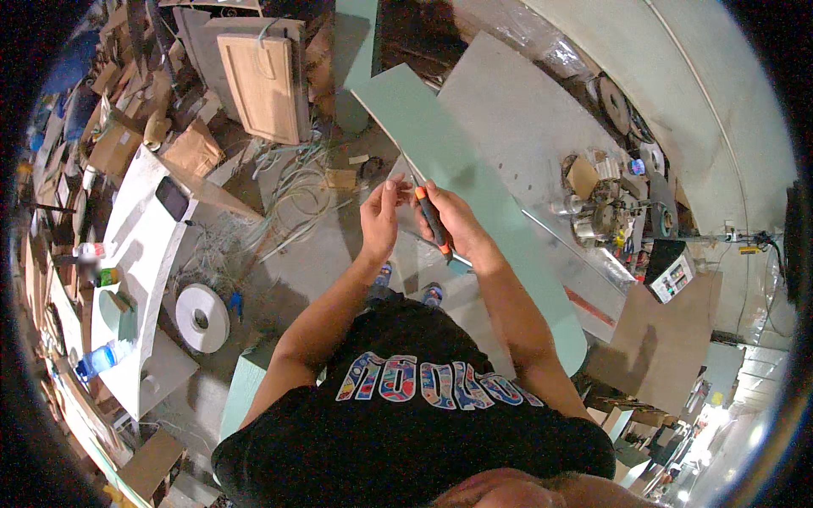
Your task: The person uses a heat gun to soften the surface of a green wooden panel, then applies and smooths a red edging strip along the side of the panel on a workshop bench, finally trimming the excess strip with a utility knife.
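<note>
In front of my body, my right hand (457,222) is closed around a hand tool with a black and orange handle (434,223). A thin metal part of the tool points up and to the left; its exact kind is hard to make out. My left hand (381,218) is raised just left of the tool, its fingers partly spread and close to the metal end. Nothing shows in that hand. A long pale green panel (500,212) runs diagonally beyond and to the right of both hands, with a thin pale strip along its near edge.
On the left, a white curved board (144,233) carries a phone (172,199) and a water bottle (97,362). Near it lies a white roll of edging (202,317). Loose strips (292,199) tangle on the floor. A wooden cabinet door (258,89) leans at the back; tools and a box (671,273) are on the right.
</note>
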Available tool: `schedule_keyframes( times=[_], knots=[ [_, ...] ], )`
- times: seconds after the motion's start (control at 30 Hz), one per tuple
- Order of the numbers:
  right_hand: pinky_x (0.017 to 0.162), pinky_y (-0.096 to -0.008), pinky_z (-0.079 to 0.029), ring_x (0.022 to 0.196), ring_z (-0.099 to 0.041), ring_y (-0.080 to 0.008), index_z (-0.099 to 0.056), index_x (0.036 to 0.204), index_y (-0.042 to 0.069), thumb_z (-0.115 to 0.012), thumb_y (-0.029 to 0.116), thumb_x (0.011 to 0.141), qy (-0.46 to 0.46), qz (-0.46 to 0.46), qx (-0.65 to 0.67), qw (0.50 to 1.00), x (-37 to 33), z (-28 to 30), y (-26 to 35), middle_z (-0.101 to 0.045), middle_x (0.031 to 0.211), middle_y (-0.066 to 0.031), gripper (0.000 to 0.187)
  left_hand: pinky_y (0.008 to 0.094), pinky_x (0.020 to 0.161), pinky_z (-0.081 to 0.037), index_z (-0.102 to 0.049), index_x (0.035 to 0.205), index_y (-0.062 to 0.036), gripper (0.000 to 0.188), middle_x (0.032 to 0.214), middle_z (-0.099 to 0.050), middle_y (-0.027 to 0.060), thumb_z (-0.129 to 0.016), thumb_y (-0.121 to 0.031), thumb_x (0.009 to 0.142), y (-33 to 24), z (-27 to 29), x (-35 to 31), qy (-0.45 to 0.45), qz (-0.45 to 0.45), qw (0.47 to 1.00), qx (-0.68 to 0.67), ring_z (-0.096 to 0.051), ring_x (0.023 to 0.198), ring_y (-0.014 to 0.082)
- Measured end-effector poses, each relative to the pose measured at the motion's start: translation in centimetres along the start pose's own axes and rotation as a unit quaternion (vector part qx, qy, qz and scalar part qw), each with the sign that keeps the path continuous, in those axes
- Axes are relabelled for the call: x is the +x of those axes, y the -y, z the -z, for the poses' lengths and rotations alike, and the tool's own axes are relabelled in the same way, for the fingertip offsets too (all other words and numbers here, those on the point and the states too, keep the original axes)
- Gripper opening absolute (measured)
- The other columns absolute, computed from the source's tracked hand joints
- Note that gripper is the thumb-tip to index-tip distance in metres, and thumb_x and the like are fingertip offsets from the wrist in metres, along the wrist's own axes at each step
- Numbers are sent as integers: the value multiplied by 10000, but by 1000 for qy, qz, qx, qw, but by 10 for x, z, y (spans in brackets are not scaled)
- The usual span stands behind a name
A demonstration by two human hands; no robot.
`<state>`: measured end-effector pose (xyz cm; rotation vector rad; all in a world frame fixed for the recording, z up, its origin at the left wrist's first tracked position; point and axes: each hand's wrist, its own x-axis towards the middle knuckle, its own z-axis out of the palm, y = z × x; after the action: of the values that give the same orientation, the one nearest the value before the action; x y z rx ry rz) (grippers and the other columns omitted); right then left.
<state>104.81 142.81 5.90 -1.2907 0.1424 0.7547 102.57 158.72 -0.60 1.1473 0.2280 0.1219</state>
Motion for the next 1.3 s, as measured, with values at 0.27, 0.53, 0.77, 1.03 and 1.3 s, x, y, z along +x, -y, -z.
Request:
schedule_keyframes(
  times=[0.27, 0.53, 0.77, 1.03, 1.3],
  knots=[
    [406, -347, -498, 504, -668, -164, -712, 1183, 46, -623, 458, 1099, -83, 78, -306, 945, -8, -8, -61, -740, 790, -76, 430, 288, 684, -544, -786, 1143, 72, 407, 913, -782, 45, -717, -323, 1072, 9, 42, -27, 42, 64, 974, 215, -685, 776, 120],
    [550, -403, -537, 585, -707, -216, -665, 1095, 30, -632, 483, 1086, -148, -32, -336, 930, -39, 14, -65, -723, 744, -99, 454, 283, 652, -448, -688, 944, -59, 286, 837, -704, 17, -663, -301, 1096, 46, 46, -36, 6, 96, 989, 111, -583, 712, 94],
    [587, -340, -531, 655, -674, -138, -663, 1138, 35, -731, 400, 1044, -261, 82, -103, 956, -112, 77, -80, -707, 824, -47, 383, 387, 749, -508, -683, 1155, -47, 362, 945, -673, 79, -649, -400, 1078, 94, 124, 56, -108, 130, 970, 176, -629, 833, 240],
    [665, -289, -452, 788, -524, -72, -785, 1222, 102, -780, 183, 992, -523, 143, -54, 839, -261, 196, -160, -625, 864, 43, 244, 409, 899, -537, -580, 1273, -67, 361, 1136, -641, 90, -713, -245, 988, 103, 36, 28, 29, 155, 985, 66, -647, 1068, 264],
    [933, -548, -551, 1109, -673, -467, -754, 1264, 94, -714, 327, 1010, -742, -161, -363, 540, -499, 385, -291, -701, 1222, -238, 347, 472, 1066, -469, -500, 1488, -30, 572, 1405, -602, 114, -568, -432, 1088, 195, -76, -134, 307, 208, 878, 303, -599, 1290, 274]
  ],
)
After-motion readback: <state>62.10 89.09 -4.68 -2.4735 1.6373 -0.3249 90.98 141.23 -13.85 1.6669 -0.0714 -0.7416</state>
